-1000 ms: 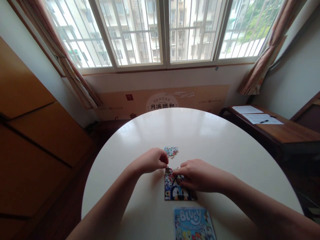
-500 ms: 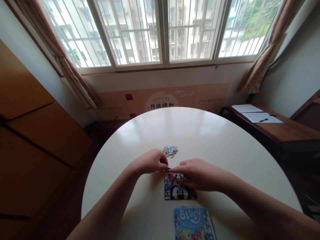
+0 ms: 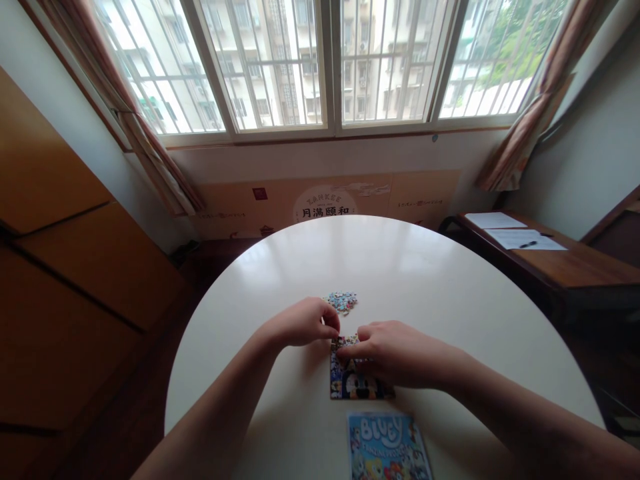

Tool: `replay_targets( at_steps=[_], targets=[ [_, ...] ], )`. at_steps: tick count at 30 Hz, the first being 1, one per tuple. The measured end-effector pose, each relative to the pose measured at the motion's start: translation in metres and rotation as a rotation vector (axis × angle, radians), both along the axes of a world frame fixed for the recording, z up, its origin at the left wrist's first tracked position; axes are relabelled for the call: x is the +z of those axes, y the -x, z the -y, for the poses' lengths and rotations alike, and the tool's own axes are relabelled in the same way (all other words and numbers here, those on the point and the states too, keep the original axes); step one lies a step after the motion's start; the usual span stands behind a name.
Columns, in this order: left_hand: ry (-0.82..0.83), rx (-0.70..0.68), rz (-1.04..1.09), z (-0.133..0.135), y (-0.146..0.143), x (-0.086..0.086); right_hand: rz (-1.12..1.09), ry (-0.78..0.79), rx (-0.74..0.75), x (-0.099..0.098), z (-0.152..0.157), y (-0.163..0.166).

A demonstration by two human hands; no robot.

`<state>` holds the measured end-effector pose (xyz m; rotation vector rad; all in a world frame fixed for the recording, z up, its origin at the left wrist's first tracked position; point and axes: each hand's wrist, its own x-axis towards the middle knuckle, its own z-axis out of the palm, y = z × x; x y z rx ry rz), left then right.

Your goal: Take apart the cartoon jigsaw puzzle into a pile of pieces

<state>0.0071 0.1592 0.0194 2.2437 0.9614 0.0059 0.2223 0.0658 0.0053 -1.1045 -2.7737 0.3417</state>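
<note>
Head view, left hand (image 3: 310, 321): I'm curling thumb and fingertips close together at the puzzle (image 3: 356, 385)'s far left corner; whether they're pinching anything, I can't tell.
Right hand (image 3: 397, 352): I'm holding it loosely open over the puzzle's right side.
Puzzle: it's lying between the far loose pieces (image 3: 343, 301) and the near Bluey sheet (image 3: 387, 445).
Right index finger (image 3: 353, 351): it's pointing nearer than half a second ago.

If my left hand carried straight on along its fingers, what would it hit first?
Probably the puzzle: its far left corner lies right by the left hand's fingertips, though whether they already touch is unclear. Beyond that comes the right hand.
</note>
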Motion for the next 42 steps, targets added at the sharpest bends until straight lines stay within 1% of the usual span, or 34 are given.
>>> replay_targets(
  at_steps=[4, 7, 11, 13, 15, 19, 24, 29, 33, 35, 38, 40, 42],
  targets=[
    [0.007, 0.058, 0.025, -0.003, 0.0, -0.001, 0.002, -0.004, 0.006, -0.002, -0.001, 0.0],
    [0.0, 0.17, 0.056, -0.007, 0.001, -0.001, 0.0, -0.006, 0.008, -0.002, -0.001, -0.001],
    [-0.071, 0.343, 0.079, -0.014, 0.005, -0.002, -0.01, -0.005, 0.015, -0.001, -0.001, -0.001],
    [-0.09, 0.402, 0.079, -0.017, 0.008, -0.003, -0.013, -0.008, 0.019, 0.001, 0.0, -0.002],
    [-0.102, 0.432, 0.081, -0.02, 0.009, -0.005, -0.012, -0.01, 0.025, 0.002, 0.0, -0.002],
    [-0.126, 0.431, 0.09, -0.021, 0.007, -0.008, -0.014, -0.004, 0.034, 0.004, 0.001, -0.003],
    [-0.222, 0.441, 0.113, -0.02, 0.002, -0.013, -0.017, 0.011, 0.023, 0.007, 0.002, -0.003],
    [-0.321, 0.442, 0.193, -0.023, -0.006, -0.027, -0.027, 0.009, 0.013, 0.005, 0.002, -0.003],
    [-0.455, 0.423, 0.213, -0.022, -0.015, -0.035, -0.041, 0.022, 0.001, 0.002, 0.002, -0.002],
    [-0.52, 0.437, 0.209, -0.02, -0.017, -0.033, -0.047, 0.031, -0.002, 0.001, 0.002, -0.002],
    [-0.56, 0.424, 0.186, -0.015, -0.013, -0.025, -0.053, 0.039, -0.006, 0.001, 0.002, -0.002],
    [-0.561, 0.389, 0.155, -0.01, -0.01, -0.016, -0.056, 0.047, -0.013, 0.002, 0.002, -0.002],
    [-0.538, 0.319, 0.096, -0.003, -0.008, -0.006, -0.06, 0.064, -0.016, 0.005, 0.002, -0.004]
  ],
)
